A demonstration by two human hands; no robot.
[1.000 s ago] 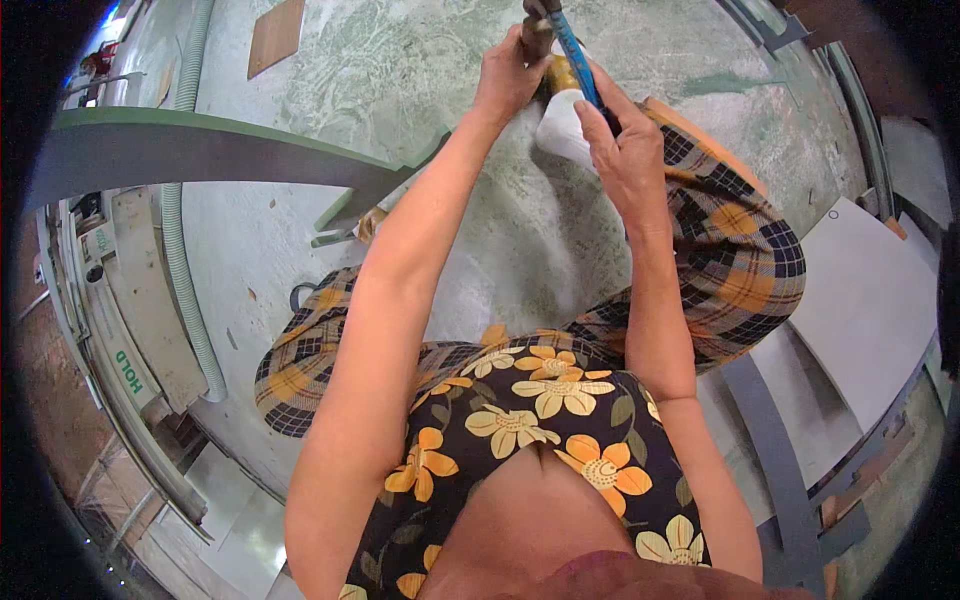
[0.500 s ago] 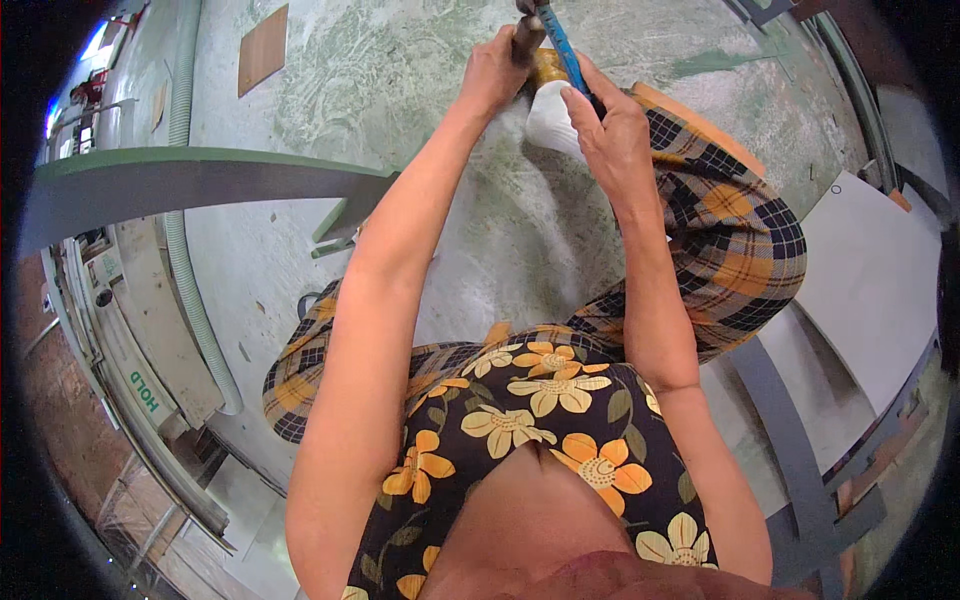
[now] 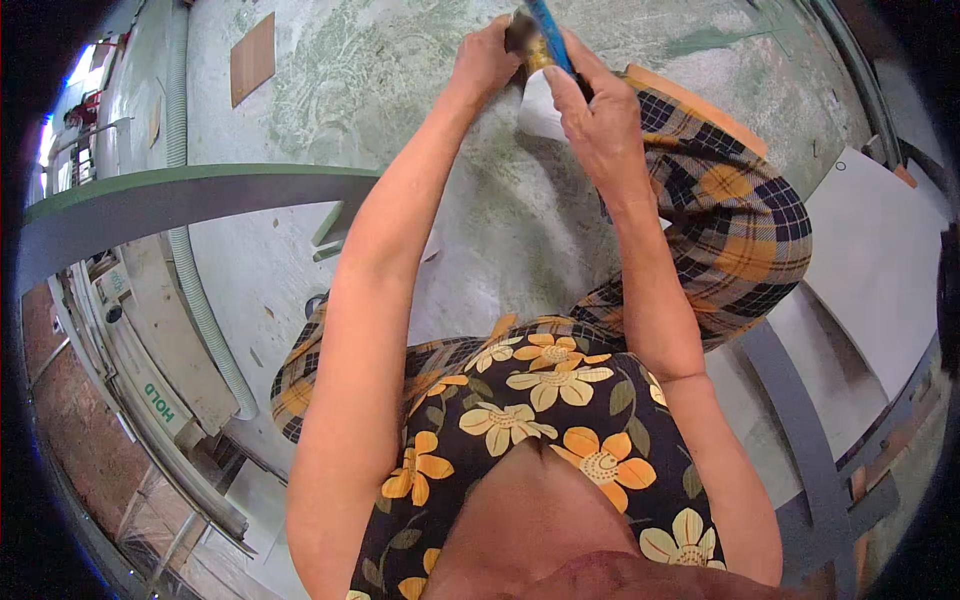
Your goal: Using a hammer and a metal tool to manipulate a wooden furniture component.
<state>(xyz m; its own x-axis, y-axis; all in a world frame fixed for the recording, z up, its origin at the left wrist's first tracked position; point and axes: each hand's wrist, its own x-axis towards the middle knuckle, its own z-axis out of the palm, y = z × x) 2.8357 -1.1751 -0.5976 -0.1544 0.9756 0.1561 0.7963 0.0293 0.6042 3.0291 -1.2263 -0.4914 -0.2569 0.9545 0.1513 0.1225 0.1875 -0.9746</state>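
Two bare hands work close together above the floor (image 3: 480,260). The left hand (image 3: 483,62) is curled narrowly around one brown piece (image 3: 520,32), whose end is blurred. The right hand (image 3: 605,120) is closed on one blue tool (image 3: 551,38), its thumb laid along the near end. Between the hands sits one amber-and-white object (image 3: 541,108), its amber part showing between the brown piece and the blue tool; I cannot tell its kind or whether it touches them. Two legs in plaid trousers (image 3: 745,225) fold out, one to each side. At upper left lies one brown board (image 3: 252,60), beside one ribbed hose (image 3: 203,305); one curved grey strip (image 3: 190,205) reaches in below the board.
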